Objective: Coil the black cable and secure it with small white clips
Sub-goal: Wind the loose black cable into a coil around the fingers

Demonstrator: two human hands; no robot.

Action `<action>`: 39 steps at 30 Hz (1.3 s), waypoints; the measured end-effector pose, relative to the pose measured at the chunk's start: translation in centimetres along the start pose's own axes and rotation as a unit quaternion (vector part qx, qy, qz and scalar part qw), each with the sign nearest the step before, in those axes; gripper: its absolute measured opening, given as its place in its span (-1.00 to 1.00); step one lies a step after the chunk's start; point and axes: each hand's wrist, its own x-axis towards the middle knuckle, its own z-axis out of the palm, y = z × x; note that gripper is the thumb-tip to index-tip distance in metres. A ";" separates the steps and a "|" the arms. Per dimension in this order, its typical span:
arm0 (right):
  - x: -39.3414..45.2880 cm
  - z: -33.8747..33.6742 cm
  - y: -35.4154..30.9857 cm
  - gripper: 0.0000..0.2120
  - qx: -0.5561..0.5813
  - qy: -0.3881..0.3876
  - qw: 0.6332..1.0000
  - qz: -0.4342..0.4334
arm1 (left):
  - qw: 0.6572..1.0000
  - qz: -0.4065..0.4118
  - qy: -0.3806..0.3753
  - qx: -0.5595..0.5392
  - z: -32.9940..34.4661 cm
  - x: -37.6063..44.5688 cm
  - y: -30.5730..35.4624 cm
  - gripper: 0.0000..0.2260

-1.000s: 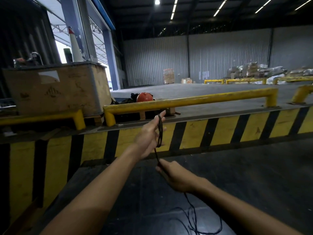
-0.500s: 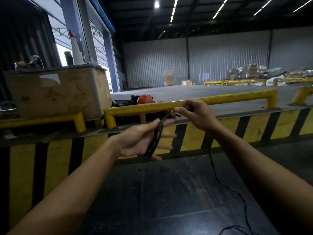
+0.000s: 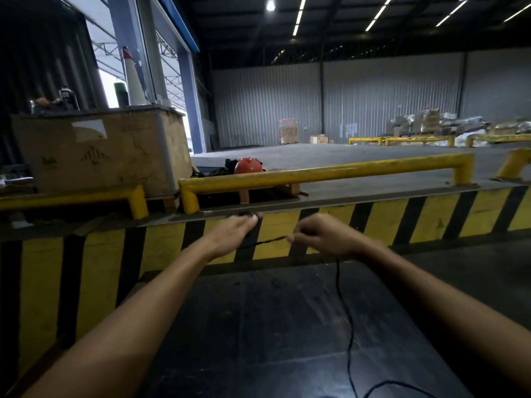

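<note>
A thin black cable point(image 3: 344, 311) runs from my hands down to the dark floor, where its loose end curls at the bottom edge. My left hand point(image 3: 230, 235) is held out in front of the striped kerb, back toward me, gripping the coiled loops, which are mostly hidden behind the fingers. My right hand point(image 3: 321, 235) is beside it to the right, pinching the cable. A short taut stretch of cable spans between the two hands. No white clips are visible.
A yellow-and-black striped kerb point(image 3: 431, 219) crosses in front of me, topped by a yellow guard rail point(image 3: 330, 172). A large worn crate point(image 3: 100, 156) stands at the left. An orange helmet point(image 3: 248, 165) lies behind the rail. The dark floor point(image 3: 258, 326) lies below my arms.
My right hand rose from low near the floor to rail height, then dropped to level with the left. The left hand turned its back toward me and closed on the loops.
</note>
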 end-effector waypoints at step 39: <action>-0.9 8.0 2.5 -0.71 0.136 0.027 0.990 0.036 | 0.738 0.039 -0.081 -0.669 3.1 -0.1 3.3 -0.62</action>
